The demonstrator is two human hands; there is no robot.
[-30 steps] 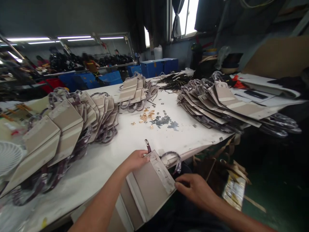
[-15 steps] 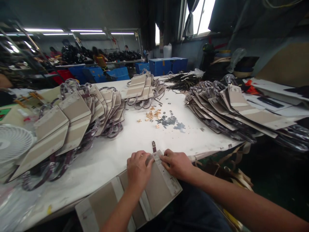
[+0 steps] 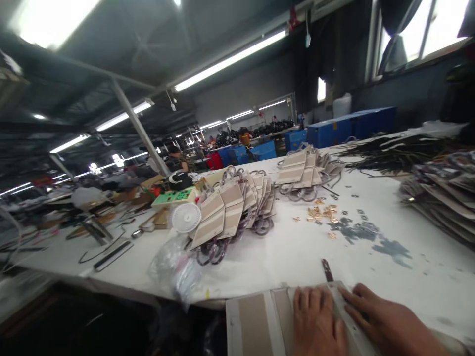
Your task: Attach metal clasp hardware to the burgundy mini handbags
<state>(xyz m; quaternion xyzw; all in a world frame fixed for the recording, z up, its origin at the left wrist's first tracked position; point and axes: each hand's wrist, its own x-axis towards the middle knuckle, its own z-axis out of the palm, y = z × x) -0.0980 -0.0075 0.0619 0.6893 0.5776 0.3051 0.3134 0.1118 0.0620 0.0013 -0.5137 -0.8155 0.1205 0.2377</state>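
Note:
A flat beige bag piece (image 3: 252, 316) with paler bands lies at the table's front edge, partly beyond it. My left hand (image 3: 317, 321) rests on it, palm down, its fingers stretched out. At the piece's right edge, my right hand (image 3: 386, 316) is closed on the border; its thumb is hidden. A dark strap tab (image 3: 327, 270) with a bit of metal sticks out past the far edge, between the two hands. Beyond the hands, small gold-coloured fittings (image 3: 321, 212) lie scattered on the white table (image 3: 289, 262), beside thin grey metal pieces (image 3: 356, 230).
Similar bag pieces with plastic-wrapped handles form a left stack (image 3: 232, 207), a middle stack (image 3: 297, 170) and a right stack (image 3: 445, 198). A white fan (image 3: 186, 218) and crumpled clear plastic (image 3: 174, 269) are at left. Black straps (image 3: 393, 153) lie at the back right.
The view has swung left and tilted, so the table and hands appear farther right and lower. My left hand now lies flatter on the bag piece; my right hand stays at its edge.

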